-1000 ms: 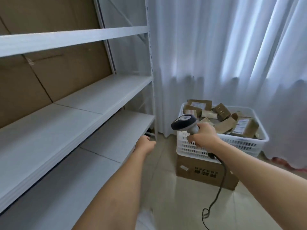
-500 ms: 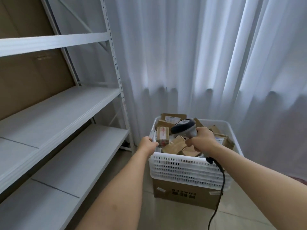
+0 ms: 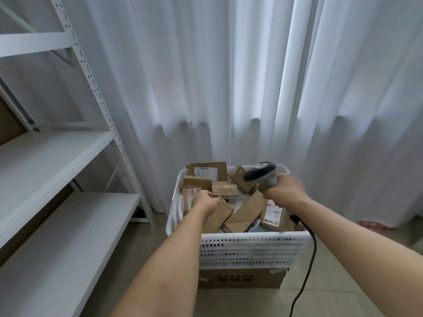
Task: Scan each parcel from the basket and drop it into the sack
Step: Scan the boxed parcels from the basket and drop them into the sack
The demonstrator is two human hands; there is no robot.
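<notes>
A white perforated basket point(image 3: 251, 247) stands on a cardboard box point(image 3: 242, 278) and holds several brown cardboard parcels. My left hand point(image 3: 204, 200) is inside the basket at its left side, fingers curled round the upper end of a slanted brown parcel point(image 3: 219, 216). My right hand point(image 3: 284, 191) hovers over the basket's right half and grips the handle of a grey and black barcode scanner point(image 3: 260, 173), whose head points left over the parcels. The scanner's black cable point(image 3: 313, 248) hangs down over the basket's right front corner. No sack is in view.
White metal shelving point(image 3: 57, 161) fills the left side, its post point(image 3: 119, 143) close to the basket's left wall. A white curtain point(image 3: 229, 76) hangs directly behind the basket. Tiled floor point(image 3: 332, 294) shows to the right and in front.
The view has swung right from the shelving to the basket. My left hand has gone from beside the basket's rim into it and closed on a parcel. The scanner has moved right over the parcels.
</notes>
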